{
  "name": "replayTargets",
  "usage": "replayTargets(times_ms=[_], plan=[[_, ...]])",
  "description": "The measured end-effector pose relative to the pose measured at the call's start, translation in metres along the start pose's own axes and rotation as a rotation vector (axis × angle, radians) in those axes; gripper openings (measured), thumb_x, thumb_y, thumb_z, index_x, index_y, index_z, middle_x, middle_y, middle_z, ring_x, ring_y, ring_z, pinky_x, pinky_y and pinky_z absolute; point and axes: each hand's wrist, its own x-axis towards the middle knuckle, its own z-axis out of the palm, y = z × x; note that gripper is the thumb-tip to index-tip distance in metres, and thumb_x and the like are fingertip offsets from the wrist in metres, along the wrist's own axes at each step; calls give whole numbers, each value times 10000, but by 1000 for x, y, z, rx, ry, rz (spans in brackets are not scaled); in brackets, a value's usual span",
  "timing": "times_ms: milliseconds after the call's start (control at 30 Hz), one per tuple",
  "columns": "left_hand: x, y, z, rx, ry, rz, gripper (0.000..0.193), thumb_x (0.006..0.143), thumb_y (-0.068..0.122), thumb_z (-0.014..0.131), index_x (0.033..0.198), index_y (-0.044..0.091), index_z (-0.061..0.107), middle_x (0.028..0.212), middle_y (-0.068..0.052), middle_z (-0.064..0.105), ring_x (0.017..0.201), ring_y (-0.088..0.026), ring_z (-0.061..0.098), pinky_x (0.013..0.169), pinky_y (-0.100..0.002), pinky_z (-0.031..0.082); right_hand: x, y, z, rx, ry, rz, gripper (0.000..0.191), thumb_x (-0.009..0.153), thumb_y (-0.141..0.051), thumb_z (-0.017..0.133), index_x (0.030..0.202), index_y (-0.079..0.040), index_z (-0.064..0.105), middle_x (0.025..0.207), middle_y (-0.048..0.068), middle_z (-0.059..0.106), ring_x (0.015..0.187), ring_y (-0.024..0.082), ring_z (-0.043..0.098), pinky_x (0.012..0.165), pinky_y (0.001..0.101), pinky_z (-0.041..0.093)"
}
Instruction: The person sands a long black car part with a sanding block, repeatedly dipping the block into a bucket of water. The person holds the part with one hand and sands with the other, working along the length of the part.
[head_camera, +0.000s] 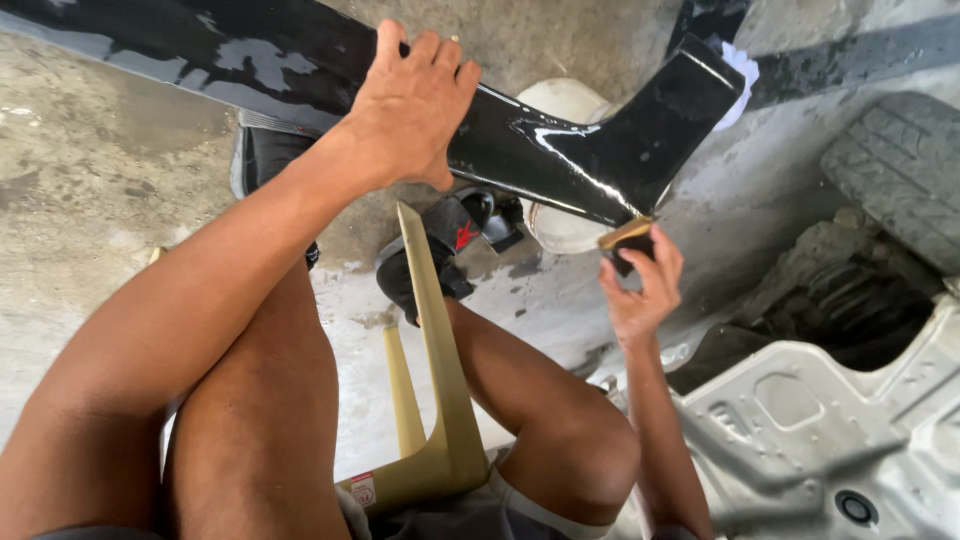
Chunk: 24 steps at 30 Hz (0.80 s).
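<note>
— Black glossy panel, where does it sit, and what grips it?

— It runs from the upper left of the frame down toward the centre right, wet and shiny, with a wider end turning up at the upper right. The left hand lies over its upper edge near the top centre, fingers curled across the far side and thumb on the near face, so it is closed on the panel.

— And the other of the two hands?

— The right hand is at the centre right, just under the panel's lower corner. Its fingers are bent around a small dark block with a tan top, pinching it, and the block touches the panel's bottom edge.

— What lies around them?

— Below the hands are the person's bare legs; one knee sits at the lower centre, and a black sandal shows under the panel. A tan plastic stool stands between the legs. Behind the panel a white round container is partly hidden. A white cloth peeks out at the panel's upper right end.

— And farther out?

— Wet concrete floor fills the left side. At the right edge lies a tyre, and a grey metal car part takes up the lower right corner.
</note>
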Motion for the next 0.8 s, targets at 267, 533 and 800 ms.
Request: replayTargets(times_ms=[267, 533, 800], plan=[[-2, 3, 8, -44, 7, -3, 1084, 417, 581, 925, 1282, 10, 609, 1191, -161, 625, 1171, -323, 544, 981, -578, 309, 50, -31, 58, 158, -121, -290, 295, 765, -4, 911, 1001, -25, 737, 1396, 201, 620, 1220, 370, 619, 1028, 440, 547], [5, 3, 2, -20, -45, -15, 1075, 432, 577, 923, 1296, 23, 603, 1206, -155, 620, 1185, -322, 536, 977, -559, 316, 25, 17, -4, 38, 20, 37, 279, 833, -32, 845, 1077, 6, 714, 1439, 212, 628, 1282, 389, 623, 1100, 446, 532], [-1, 7, 8, -2, 6, -1, 1058, 459, 588, 916, 1286, 6, 605, 1206, -161, 624, 1186, -330, 539, 1003, -597, 299, 34, -24, 45, 166, -112, -226, 312, 752, -27, 885, 1025, -31, 734, 1410, 198, 626, 1241, 367, 628, 1051, 445, 539]])
